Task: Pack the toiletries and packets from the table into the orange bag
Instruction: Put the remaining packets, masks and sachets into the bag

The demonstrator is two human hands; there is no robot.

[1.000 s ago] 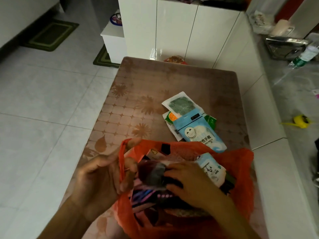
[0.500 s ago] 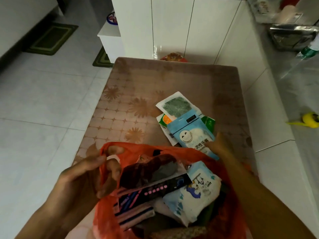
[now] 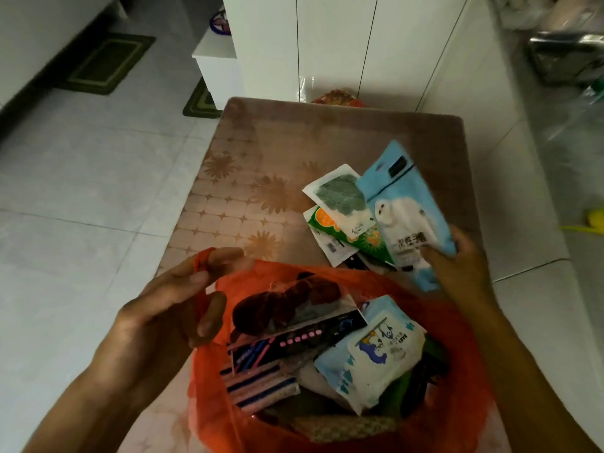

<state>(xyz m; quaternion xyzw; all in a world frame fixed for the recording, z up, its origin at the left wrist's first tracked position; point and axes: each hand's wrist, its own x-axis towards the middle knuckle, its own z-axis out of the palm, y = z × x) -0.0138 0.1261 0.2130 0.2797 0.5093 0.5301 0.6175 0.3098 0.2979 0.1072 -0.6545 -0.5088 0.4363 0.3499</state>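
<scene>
The orange bag (image 3: 209,400) stands open at the near end of the table, holding several packets, among them a white and blue wipes pack (image 3: 372,351) and a dark striped box (image 3: 294,341). My left hand (image 3: 170,308) holds the bag's left handle and keeps the mouth open. My right hand (image 3: 461,263) grips the lower end of a light blue packet (image 3: 402,210) and has it tilted up off the table. Beside it lie a white packet with a green print (image 3: 340,194) and a green and orange packet (image 3: 330,223).
The brown patterned table (image 3: 261,152) butts against white cabinets (image 3: 327,44) at its far end. A white counter (image 3: 539,191) runs along the right with a yellow object (image 3: 593,219). Tiled floor with green mats (image 3: 104,63) lies to the left.
My right hand left the bag, reached to the pile on the table and took hold of the light blue packet, lifting it. My left hand kept holding the bag's handle.
</scene>
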